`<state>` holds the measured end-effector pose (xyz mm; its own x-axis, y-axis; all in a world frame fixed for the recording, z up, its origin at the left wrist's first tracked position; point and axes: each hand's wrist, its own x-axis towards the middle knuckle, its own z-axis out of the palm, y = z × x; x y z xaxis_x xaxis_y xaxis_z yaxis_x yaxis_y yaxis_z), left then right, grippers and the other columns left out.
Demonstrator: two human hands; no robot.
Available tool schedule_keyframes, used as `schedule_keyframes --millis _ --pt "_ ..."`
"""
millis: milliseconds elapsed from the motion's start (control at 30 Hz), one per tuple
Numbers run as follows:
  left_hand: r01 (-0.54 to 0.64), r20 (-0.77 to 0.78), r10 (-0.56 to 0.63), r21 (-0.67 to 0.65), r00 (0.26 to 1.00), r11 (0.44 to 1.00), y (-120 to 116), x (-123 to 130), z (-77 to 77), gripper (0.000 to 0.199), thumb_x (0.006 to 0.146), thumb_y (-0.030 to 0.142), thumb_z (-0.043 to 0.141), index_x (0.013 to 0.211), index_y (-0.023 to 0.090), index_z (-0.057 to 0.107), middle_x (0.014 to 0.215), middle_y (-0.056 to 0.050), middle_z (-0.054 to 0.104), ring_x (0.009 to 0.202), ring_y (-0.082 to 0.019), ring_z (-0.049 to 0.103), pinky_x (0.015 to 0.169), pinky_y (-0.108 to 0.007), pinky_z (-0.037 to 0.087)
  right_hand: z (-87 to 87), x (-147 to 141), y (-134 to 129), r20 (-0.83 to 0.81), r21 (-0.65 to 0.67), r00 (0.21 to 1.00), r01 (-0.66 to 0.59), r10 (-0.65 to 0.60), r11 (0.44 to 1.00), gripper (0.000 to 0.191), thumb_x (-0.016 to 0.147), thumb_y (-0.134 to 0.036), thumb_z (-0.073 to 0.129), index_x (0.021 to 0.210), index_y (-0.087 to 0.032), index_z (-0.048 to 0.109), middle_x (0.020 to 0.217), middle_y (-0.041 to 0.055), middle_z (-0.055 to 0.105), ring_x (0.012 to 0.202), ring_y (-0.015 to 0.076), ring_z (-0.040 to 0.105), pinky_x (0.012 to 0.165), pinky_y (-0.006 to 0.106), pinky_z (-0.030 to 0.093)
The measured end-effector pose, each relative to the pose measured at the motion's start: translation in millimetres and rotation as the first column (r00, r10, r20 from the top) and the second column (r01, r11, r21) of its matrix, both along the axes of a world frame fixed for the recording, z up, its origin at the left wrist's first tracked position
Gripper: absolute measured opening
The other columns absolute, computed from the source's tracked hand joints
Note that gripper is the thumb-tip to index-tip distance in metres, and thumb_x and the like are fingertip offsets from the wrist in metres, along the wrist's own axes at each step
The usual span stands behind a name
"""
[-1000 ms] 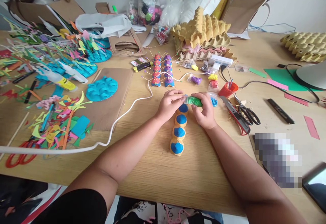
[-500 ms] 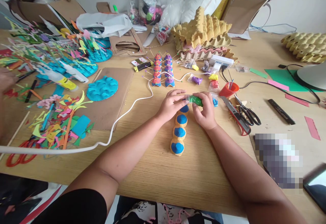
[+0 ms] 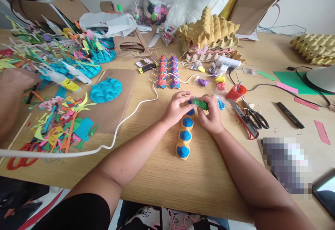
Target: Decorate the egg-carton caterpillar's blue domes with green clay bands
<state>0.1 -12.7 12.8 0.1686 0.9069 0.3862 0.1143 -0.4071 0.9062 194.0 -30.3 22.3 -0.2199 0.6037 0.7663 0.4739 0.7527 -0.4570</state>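
Between my two hands is a green lump in a clear plastic wrapper (image 3: 201, 103), held above the far end of an egg-carton strip (image 3: 185, 135). The strip is orange-yellow with blue-topped bumps and lies lengthwise on the table. My left hand (image 3: 178, 108) pinches the wrapper's left end. Fingers of my right hand (image 3: 210, 114) are wrapped round the green lump. Beyond them stand two finished-looking strips, one red and blue (image 3: 162, 72), one purple and blue (image 3: 174, 72), with thin sticks poking out. A blue lump in plastic (image 3: 221, 104) lies right of my right hand.
Scissors (image 3: 255, 115), a utility knife (image 3: 244, 120) and a red cup (image 3: 236, 91) sit at the right. A white cable (image 3: 136, 110) crosses the left side, near paper scraps and cardboard (image 3: 111, 113). Another person's hand (image 3: 19, 83) is at the far left.
The other person's hand at the far left has reached further into view. My hands keep their hold on the green lump, almost unmoved.
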Motion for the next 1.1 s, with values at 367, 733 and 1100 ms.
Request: schedule_keyframes --millis 367,733,1100 --pt "-0.062 0.002 0.062 0.036 0.998 0.997 2 2 -1.8 0.021 0.088 0.041 0.086 0.104 0.026 0.088 0.122 -0.008 0.077 0.131 -0.026 0.065 0.126 -0.046 0.045 -1.7 -1 -3 0.066 -0.031 0.998 0.024 -0.022 0.999 0.027 0.099 -0.029 0.063 0.126 -0.027 0.062 0.112 0.01 0.072 0.103 0.0275 0.069 0.087 0.048 0.059" --pt "-0.118 -0.073 0.134 0.192 0.988 0.974 6 -1 -4.2 0.011 0.092 0.035 0.084 0.098 0.027 0.088 0.107 -0.006 0.079 0.124 -0.025 0.067 0.123 -0.048 0.048 -9.1 2 3 0.149 0.024 0.983 0.104 -0.106 0.994 0.026 0.1 -0.026 0.067 0.126 -0.03 0.068 0.111 0.0081 0.074 0.1 0.0265 0.071 0.085 0.046 0.059" --pt "-0.153 -0.026 0.159 0.159 0.987 0.975 6 3 -7.4 0.02 0.095 0.043 0.079 0.095 0.024 0.082 0.11 -0.007 0.076 0.122 -0.024 0.069 0.121 -0.045 0.05 -9.2 3 4 0.1 0.004 0.971 0.217 -0.217 0.976 0.021 0.099 -0.034 0.07 0.119 -0.029 0.071 0.107 0.0078 0.076 0.096 0.0272 0.071 0.083 0.047 0.056"
